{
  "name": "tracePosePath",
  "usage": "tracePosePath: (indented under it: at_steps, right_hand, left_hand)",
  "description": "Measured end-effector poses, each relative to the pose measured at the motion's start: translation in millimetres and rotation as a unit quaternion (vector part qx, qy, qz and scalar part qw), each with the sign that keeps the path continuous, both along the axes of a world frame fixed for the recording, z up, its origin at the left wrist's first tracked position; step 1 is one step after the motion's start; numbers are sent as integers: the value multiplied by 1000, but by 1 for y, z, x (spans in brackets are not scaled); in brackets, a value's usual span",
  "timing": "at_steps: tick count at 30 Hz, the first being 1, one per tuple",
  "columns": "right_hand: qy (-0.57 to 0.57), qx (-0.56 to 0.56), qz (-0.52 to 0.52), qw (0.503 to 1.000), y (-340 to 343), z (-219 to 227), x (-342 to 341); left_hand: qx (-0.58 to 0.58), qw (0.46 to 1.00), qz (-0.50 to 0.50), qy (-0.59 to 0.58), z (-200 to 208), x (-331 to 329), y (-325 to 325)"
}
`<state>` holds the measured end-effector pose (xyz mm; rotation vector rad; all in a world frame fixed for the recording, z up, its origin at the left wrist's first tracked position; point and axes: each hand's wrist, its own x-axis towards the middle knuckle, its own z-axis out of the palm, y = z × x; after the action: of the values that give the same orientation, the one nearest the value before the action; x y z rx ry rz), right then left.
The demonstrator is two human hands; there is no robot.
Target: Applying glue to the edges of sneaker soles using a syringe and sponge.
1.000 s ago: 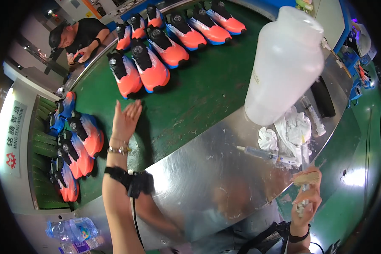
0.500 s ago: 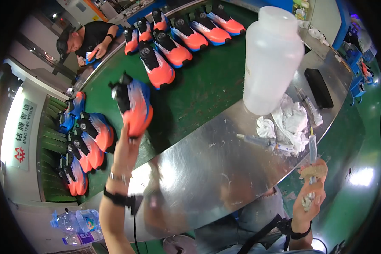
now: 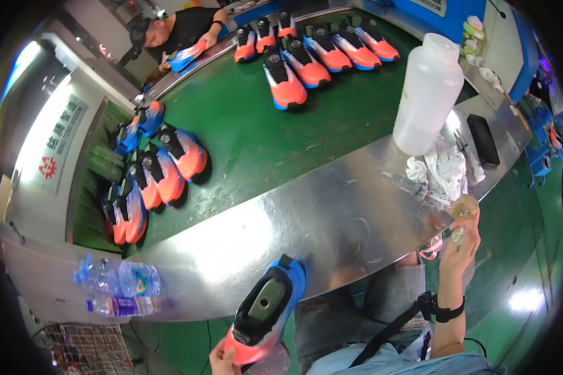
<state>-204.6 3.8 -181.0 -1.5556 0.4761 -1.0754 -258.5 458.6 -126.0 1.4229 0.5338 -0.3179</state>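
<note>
My left hand (image 3: 224,359) is at the lower edge, closed around the toe of an orange, blue and black sneaker (image 3: 266,306). The sneaker is tilted with its opening toward me, showing a grey-green insole with a round mark. My right hand (image 3: 460,240) is closed off the table's right front edge, with a tan round pad (image 3: 464,206) at its fingers and a crumpled white scrap in the palm. The syringe it held is now mostly hidden by the fingers. Beside it on the metal lie crumpled white wipes (image 3: 445,172) and another syringe (image 3: 406,185).
A big white plastic bottle (image 3: 428,97) stands near a black case (image 3: 483,140). Sneakers line the back of the green mat (image 3: 256,144), with more at the left (image 3: 184,153). Plastic water bottles (image 3: 122,278) lie at lower left. A co-worker (image 3: 191,31) holds a sneaker across the table.
My left hand has brought the sneaker from above the green mat down toward me and turned its opening up. My right hand has risen slightly, and its syringe points differently. The view has shifted.
</note>
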Motion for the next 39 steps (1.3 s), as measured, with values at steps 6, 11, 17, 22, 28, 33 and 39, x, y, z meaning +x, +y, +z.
tracePosePath:
  at_steps: [6, 11, 17, 22, 28, 33, 39]
  right_hand:
    - [-25, 30, 89, 995, 30, 38, -9]
    - [-104, 114, 288, 945, 63, 102, -24]
    - [-328, 121, 575, 739, 63, 119, -14]
    - [-247, 185, 603, 736, 65, 134, -12]
    - [-347, 217, 605, 683, 66, 118, 1]
    - [-261, 211, 629, 701, 56, 124, 7]
    - [-257, 171, 610, 729, 58, 113, 16]
  left_hand:
    - [48, 950, 120, -285, 6, 92, -27]
    - [117, 826, -44, -550, 48, 160, -104]
    - [-45, 693, -317, -646, 84, 192, -168]
    - [-38, 649, -357, -671, 88, 200, -187]
    - [-67, 657, -353, -663, 86, 203, -202]
    - [-67, 668, -370, -642, 85, 210, -203]
    - [-13, 631, -404, -662, 72, 235, -193]
